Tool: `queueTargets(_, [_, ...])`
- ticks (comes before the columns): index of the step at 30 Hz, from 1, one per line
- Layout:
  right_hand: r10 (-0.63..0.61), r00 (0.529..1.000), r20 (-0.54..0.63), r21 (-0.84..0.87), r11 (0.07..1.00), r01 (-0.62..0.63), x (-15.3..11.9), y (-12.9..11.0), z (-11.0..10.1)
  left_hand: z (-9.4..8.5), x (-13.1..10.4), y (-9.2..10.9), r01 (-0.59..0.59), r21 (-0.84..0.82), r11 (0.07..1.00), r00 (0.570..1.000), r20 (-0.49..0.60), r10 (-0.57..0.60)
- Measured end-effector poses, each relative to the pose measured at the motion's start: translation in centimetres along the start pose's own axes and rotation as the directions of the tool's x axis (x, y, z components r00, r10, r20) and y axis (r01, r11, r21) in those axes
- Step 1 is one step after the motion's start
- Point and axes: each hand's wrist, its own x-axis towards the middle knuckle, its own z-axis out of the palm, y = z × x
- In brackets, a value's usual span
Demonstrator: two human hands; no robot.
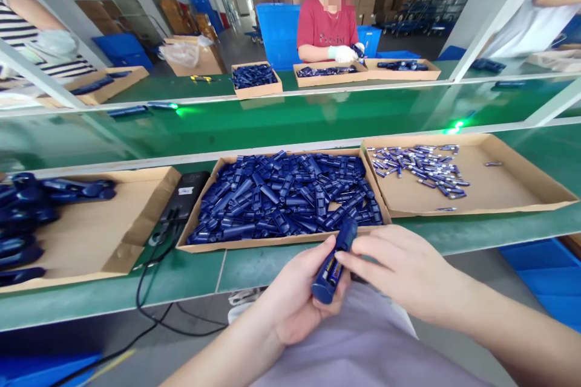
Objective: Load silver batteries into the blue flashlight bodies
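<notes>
Holding a blue plastic case (pixel 333 261) over the lap, near the desk (pixel 254 266) edge — left hand (pixel 295 296) is clamping its lower end, right hand (pixel 399 269) is pinching the middle. Looks light, stiff, slightly slick — gripping the sides seems safest.

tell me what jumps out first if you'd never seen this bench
The middle tray heaped with dark blue shells stands out first. Just in front of it, the left hand holds one blue shell while the right hand pinches a battery into it. To the right, a second tray holds loose batteries.
</notes>
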Motion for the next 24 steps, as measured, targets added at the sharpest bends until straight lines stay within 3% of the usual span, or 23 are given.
queueTargets(3, [0.178, 0.983, -0.043, -0.041, 0.983, -0.179, -0.8, 4.3, 0.1, 0.3, -0.4, 0.4, -0.022, 0.014, 1.0, 0.996, 0.092, 0.02])
queueTargets(6, [0.438, 0.898, -0.05, -0.126, 0.889, -0.441, -1.7, 10.8, 0.9, 0.6, -0.7, 0.4, -0.034, 0.06, 0.998, 0.996, 0.085, 0.029])
queueTargets(9, [0.501, 0.863, 0.06, -0.188, 0.855, -0.483, -2.2, 16.1, 2.4, 0.5, -0.8, 0.2, -0.038, 0.174, 0.984, 0.996, 0.08, 0.025])
queueTargets(11, [0.518, 0.843, 0.147, -0.236, 0.846, -0.479, -2.1, 17.9, 3.3, 0.4, -0.9, 0.0, -0.071, 0.245, 0.967, 0.993, 0.11, 0.045])
queueTargets(14, [0.565, 0.793, 0.227, -0.306, 0.815, -0.492, -1.7, 18.9, 4.3, 0.5, -1.1, 0.1, -0.133, 0.352, 0.926, 0.988, 0.127, 0.093])
queueTargets(17, [0.568, 0.783, 0.252, -0.308, 0.814, -0.492, -1.2, 19.2, 4.5, 0.5, -1.4, 0.2, -0.161, 0.397, 0.904, 0.985, 0.124, 0.121])
queueTargets(21, [0.578, 0.801, 0.156, -0.22, 0.811, -0.542, -0.7, 18.6, 3.1, 0.0, -1.5, 0.2, -0.168, 0.38, 0.91, 0.985, 0.103, 0.139])
queueTargets(24, [0.613, 0.789, 0.03, -0.049, 0.79, -0.612, -0.5, 15.7, 1.7, -0.4, -1.4, 0.3, -0.188, 0.358, 0.915, 0.982, 0.061, 0.178])
